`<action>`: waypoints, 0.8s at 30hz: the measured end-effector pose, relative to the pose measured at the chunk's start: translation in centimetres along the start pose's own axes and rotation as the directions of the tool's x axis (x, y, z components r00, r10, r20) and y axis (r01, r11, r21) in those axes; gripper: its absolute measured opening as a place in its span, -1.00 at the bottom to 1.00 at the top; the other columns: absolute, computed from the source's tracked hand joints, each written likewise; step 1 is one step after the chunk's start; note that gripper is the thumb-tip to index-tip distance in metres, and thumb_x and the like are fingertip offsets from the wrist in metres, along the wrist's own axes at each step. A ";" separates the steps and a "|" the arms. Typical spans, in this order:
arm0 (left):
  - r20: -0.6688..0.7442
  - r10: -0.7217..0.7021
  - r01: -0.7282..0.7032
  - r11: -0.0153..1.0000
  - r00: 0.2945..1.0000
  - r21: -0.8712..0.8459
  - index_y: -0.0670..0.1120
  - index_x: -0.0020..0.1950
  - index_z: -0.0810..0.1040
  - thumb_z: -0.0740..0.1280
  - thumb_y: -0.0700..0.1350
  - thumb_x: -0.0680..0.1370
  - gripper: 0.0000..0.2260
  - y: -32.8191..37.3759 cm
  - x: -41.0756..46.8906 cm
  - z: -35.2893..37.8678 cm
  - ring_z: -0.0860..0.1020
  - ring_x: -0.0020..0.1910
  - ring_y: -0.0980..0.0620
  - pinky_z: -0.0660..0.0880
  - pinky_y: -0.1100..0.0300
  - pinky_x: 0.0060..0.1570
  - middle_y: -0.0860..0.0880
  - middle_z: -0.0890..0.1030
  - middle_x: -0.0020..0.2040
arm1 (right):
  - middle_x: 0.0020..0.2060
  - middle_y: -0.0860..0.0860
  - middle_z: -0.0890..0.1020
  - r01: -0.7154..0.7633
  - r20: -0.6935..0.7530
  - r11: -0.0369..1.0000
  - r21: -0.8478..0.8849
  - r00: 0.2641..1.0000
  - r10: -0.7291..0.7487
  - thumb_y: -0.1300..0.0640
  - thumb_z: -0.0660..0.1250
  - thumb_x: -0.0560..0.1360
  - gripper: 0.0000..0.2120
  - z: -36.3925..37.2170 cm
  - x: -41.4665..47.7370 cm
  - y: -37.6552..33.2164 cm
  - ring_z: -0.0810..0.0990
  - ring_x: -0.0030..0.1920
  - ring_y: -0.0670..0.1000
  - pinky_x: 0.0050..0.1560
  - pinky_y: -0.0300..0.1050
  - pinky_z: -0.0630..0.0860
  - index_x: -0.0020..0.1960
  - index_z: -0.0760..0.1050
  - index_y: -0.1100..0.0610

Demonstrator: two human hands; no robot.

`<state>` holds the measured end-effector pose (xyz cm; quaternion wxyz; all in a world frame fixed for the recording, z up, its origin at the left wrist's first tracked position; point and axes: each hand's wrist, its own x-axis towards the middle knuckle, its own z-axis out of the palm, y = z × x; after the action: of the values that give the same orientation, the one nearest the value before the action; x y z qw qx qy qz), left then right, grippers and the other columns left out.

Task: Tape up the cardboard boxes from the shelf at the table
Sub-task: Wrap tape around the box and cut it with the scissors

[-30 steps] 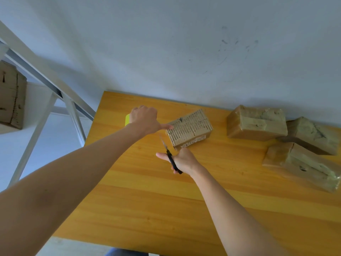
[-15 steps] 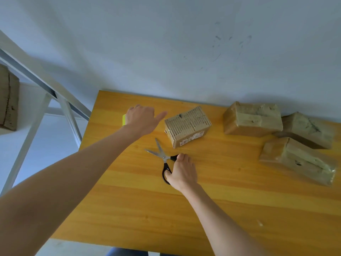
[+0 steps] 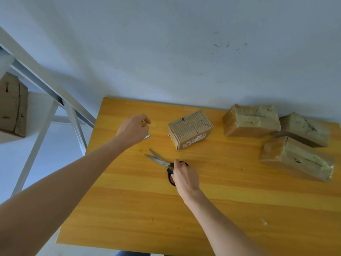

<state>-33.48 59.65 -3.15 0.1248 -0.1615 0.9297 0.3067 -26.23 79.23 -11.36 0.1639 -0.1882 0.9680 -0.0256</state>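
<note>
A small bare cardboard box (image 3: 190, 129) with a printed label lies near the back of the orange wooden table (image 3: 230, 204). To its left, my left hand (image 3: 133, 129) is curled over a yellow tape roll (image 3: 148, 137), which it mostly hides, and its fingertips pinch at the roll's top. Black-handled scissors (image 3: 158, 159) lie flat on the table in front of the box with the blades apart. My right hand (image 3: 184, 177) rests on their handles, fingers curled over the loops.
Three boxes wrapped in tape stand at the back right: one (image 3: 251, 121) by the wall, one (image 3: 304, 129) behind, one (image 3: 297, 158) nearer me. A white shelf frame (image 3: 46, 84) at the left holds another cardboard box (image 3: 13, 106).
My right hand has lowered the scissors from upright onto the table. My left hand has come off the box's end and closed over the tape roll.
</note>
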 end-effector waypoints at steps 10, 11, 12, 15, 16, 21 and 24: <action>0.053 0.008 -0.004 0.997 0.999 -0.072 -0.02 0.08 0.56 0.18 -0.21 0.54 -0.78 -1.1 -1.3 -0.3 0.38 -0.47 0.00 0.34 0.15 -0.41 -0.12 0.60 -0.26 | 0.56 0.11 0.15 0.309 -0.227 0.940 -0.145 0.914 -0.336 -0.17 0.28 0.53 -0.30 -6.7 3.7 3.7 0.11 0.55 0.10 0.52 0.09 0.05 0.55 0.18 0.10; 0.053 0.012 -0.008 0.997 0.999 -0.075 -0.02 0.08 0.56 0.18 -0.21 0.54 -0.77 -1.0 -1.4 -0.3 0.38 -0.48 0.01 0.34 0.16 -0.42 -0.08 0.59 -0.28 | 0.59 0.07 -0.03 0.320 -0.121 0.936 -0.147 0.933 -0.338 -0.21 0.22 0.55 -0.25 -7.1 4.3 4.0 -0.08 0.58 0.07 0.55 0.10 -0.09 0.59 0.02 0.07; 0.055 0.017 -0.013 0.997 0.998 -0.074 -0.02 0.08 0.56 0.18 -0.22 0.53 -0.77 -1.0 -1.5 -0.4 0.37 -0.49 0.02 0.32 0.18 -0.43 -0.05 0.57 -0.29 | 0.59 0.04 -0.15 0.319 -0.044 0.935 -0.158 0.943 -0.329 -0.23 0.17 0.58 -0.23 -7.4 4.9 4.0 -0.20 0.58 0.06 0.56 0.10 -0.17 0.60 -0.12 0.04; 0.069 0.023 -0.018 0.998 0.997 -0.065 0.00 0.07 0.56 0.17 -0.22 0.53 -0.76 -1.1 -1.7 -0.7 0.35 -0.52 0.04 0.30 0.22 -0.45 0.02 0.56 -0.29 | 0.58 0.04 -0.20 0.274 0.011 0.944 -0.186 0.961 -0.277 -0.22 0.17 0.59 -0.18 -7.1 5.4 3.7 -0.18 0.58 0.08 0.56 0.10 -0.15 0.59 -0.25 0.04; 0.073 0.025 -0.020 0.998 0.997 -0.067 0.00 0.08 0.56 0.17 -0.22 0.53 -0.76 -1.2 -1.7 -0.8 0.35 -0.52 0.05 0.30 0.23 -0.45 -0.01 0.58 -0.26 | 0.59 0.07 -0.16 0.249 -0.007 0.947 -0.201 0.967 -0.255 -0.21 0.21 0.57 -0.15 -6.9 5.3 3.3 -0.11 0.58 0.12 0.56 0.12 -0.08 0.60 -0.23 0.07; 0.083 0.053 -0.046 0.995 0.995 -0.091 0.01 0.10 0.56 0.17 -0.21 0.55 -0.76 -1.2 -1.9 -1.1 0.36 -0.51 0.05 0.30 0.24 -0.46 0.00 0.60 -0.14 | 0.57 0.18 -0.06 0.092 -0.032 0.986 -0.142 0.995 -0.098 -0.22 0.17 0.59 -0.18 -6.7 5.0 0.2 0.03 0.54 0.21 0.47 0.15 0.10 0.60 -0.20 0.13; 0.095 0.074 -0.063 0.992 0.993 -0.107 0.01 0.09 0.56 0.18 -0.21 0.55 -0.76 -1.1 -2.0 -1.3 0.35 -0.51 0.04 0.30 0.25 -0.47 0.03 0.56 -0.16 | 0.54 0.16 0.11 0.053 -0.137 0.996 0.078 0.990 -0.042 -0.11 0.07 0.65 -0.40 -7.2 4.9 -0.7 0.09 0.51 0.17 0.46 0.10 0.11 0.58 0.03 0.13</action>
<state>-31.41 58.45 -2.09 0.1512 -0.1204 0.9102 0.3662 -32.59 76.72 -5.99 0.1050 -0.2021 0.9703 -0.0814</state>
